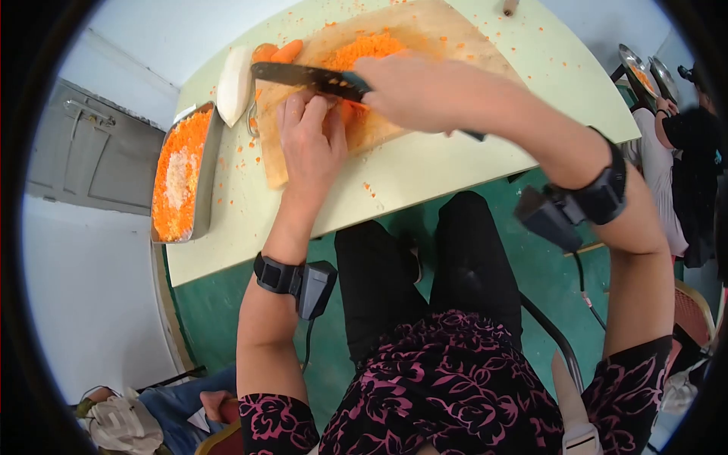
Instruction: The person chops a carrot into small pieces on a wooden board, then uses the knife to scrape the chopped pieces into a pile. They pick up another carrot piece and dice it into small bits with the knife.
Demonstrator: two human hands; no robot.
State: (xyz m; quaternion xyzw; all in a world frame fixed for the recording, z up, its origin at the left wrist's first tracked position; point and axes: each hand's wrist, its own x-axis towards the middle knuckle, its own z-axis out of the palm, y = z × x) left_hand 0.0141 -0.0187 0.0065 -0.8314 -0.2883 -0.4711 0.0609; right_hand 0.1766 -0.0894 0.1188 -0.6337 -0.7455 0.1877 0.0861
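Head camera: taking the wooden cutting board [277, 163] as my clock face, I have the right hand [413, 89] closed around the handle of a long, dark-bladed knife [294, 74], its tip pointing to nine o'clock. The left hand [309, 136] is bent down at the board's lower left, fingers curled just under the blade; a bright orange carrot piece [348, 114] shows beside its thumb, though from here I cannot tell how firmly that grip pins it.

I judge the step in hand to be chopping carrot fine. At twelve o'clock lies a loose orange heap of minced carrot [368, 49]; two blunt, rounded carrot pieces [287, 51] sit uncut near ten. Past the board at nine is a long, white, peeled radish [234, 87], and at eight a deep metal tray [206, 178] of orange mince topped with something pale, all on the pale green table [576, 91].

To my mind, the next stroke calls for tucked left fingertips, a steady carrot and a level blade, since steel and knuckles are very close.
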